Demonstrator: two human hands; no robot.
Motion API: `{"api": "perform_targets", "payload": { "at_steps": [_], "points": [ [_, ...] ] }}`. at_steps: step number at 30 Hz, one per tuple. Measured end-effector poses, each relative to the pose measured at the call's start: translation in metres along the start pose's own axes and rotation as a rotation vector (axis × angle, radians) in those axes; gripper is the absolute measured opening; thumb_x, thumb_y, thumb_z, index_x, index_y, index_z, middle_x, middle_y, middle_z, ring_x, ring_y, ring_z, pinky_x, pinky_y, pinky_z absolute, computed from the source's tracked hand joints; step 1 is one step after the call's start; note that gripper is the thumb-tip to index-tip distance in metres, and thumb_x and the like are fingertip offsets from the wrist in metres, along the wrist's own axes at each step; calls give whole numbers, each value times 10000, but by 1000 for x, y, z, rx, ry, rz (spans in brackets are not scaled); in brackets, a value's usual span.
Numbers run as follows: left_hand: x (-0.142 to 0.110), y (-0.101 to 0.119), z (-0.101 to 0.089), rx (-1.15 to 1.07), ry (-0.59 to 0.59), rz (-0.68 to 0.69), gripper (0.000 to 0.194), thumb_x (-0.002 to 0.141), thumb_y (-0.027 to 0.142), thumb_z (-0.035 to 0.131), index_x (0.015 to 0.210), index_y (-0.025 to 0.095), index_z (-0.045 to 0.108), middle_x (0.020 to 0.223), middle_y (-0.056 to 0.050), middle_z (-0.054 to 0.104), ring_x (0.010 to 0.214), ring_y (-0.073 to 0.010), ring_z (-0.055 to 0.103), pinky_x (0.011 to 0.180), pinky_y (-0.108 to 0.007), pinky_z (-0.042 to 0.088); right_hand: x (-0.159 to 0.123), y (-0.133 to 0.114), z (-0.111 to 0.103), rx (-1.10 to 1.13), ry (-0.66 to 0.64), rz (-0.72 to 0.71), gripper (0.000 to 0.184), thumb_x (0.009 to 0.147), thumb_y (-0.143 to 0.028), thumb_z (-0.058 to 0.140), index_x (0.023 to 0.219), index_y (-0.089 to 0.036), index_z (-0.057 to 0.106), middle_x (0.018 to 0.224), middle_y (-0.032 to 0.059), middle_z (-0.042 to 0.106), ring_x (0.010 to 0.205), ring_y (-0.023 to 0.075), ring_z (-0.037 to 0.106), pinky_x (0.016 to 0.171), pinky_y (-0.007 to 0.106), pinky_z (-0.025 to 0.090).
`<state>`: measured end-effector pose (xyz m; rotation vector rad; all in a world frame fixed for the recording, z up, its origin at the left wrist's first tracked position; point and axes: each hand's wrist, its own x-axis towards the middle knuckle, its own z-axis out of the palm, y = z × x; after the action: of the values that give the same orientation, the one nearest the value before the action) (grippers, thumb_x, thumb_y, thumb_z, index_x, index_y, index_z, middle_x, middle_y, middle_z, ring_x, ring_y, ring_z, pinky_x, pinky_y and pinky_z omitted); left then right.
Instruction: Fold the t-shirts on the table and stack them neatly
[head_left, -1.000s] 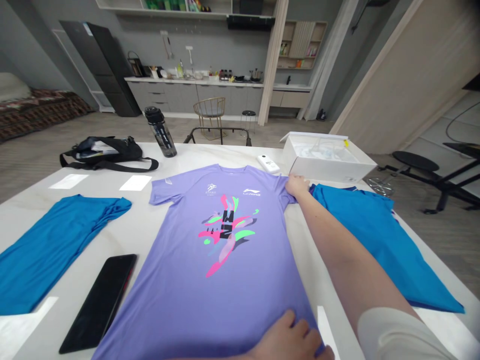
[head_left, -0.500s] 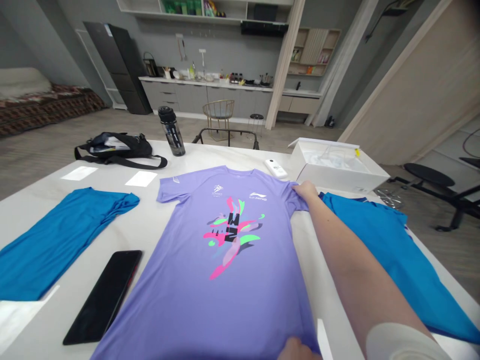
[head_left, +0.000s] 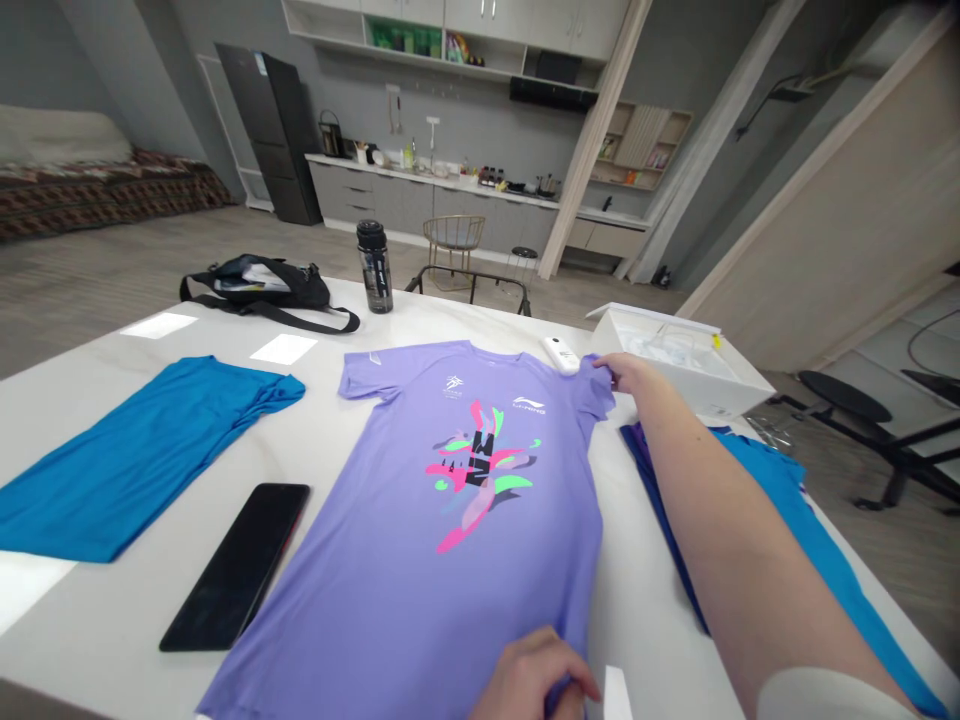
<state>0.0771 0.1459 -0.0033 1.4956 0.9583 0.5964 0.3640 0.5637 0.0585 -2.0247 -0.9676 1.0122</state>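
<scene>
A purple T-shirt [head_left: 450, 500] with a pink and green print lies flat, front up, on the white table [head_left: 97, 630]. My right hand [head_left: 626, 373] reaches far out and pinches the shirt's right sleeve, close to a small white device [head_left: 561, 355]. My left hand [head_left: 536, 680] is closed on the shirt's lower right hem at the table's near edge.
A blue shirt [head_left: 142, 450] lies on the left, another blue shirt [head_left: 787, 500] on the right under my forearm. A black phone [head_left: 236, 565] lies beside the purple shirt. At the back are a black bag [head_left: 255, 285], a dark bottle [head_left: 374, 266] and an open white box [head_left: 679, 360].
The right sleeve has been lifted and drawn a little inward by my right hand. My left hand has gathered the hem. The view has swung somewhat to the right and up.
</scene>
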Motion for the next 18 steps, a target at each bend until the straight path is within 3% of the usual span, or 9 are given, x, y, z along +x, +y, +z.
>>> {"api": "perform_targets", "payload": {
  "at_steps": [3, 7, 10, 13, 18],
  "points": [
    [-6, -8, -9, -56, 42, 5, 345, 757, 18, 538, 905, 207, 786, 882, -8, 682, 795, -125, 623, 748, -223, 439, -8, -8, -2, -46, -63, 95, 73, 888, -117, 611, 857, -183, 605, 743, 18, 650, 663, 150, 624, 763, 377, 582],
    [-5, -14, -9, -98, 27, 60, 343, 744, 11, 555, 904, 206, 788, 879, -6, 668, 820, -128, 619, 775, -221, 445, -18, 7, 1, -86, -58, 124, 144, 956, -248, 587, 827, -186, 607, 765, 23, 656, 726, 155, 617, 851, 403, 555],
    [-3, -16, -5, -93, 25, 89, 359, 730, -6, 569, 915, 209, 788, 890, -4, 640, 803, -119, 609, 773, -216, 450, -24, 29, 8, -62, -62, 85, 196, 979, -295, 573, 829, -173, 610, 715, 11, 632, 683, 133, 588, 764, 302, 559],
    [-1, -19, -4, -64, 40, 75, 365, 727, -4, 580, 936, 210, 789, 891, -3, 617, 750, -104, 584, 703, -206, 429, -25, 47, 16, -16, -84, 53, 129, 904, -212, 681, 815, -158, 605, 681, -1, 619, 619, 109, 569, 614, 204, 529],
    [2, -21, -3, -10, 115, 15, 301, 758, 44, 589, 921, 202, 785, 852, -3, 620, 705, -104, 551, 673, -223, 394, -17, 63, 20, 2, -28, 77, 266, 771, -166, 827, 745, -161, 563, 610, -24, 579, 516, 92, 517, 455, 177, 446]
  ]
}}
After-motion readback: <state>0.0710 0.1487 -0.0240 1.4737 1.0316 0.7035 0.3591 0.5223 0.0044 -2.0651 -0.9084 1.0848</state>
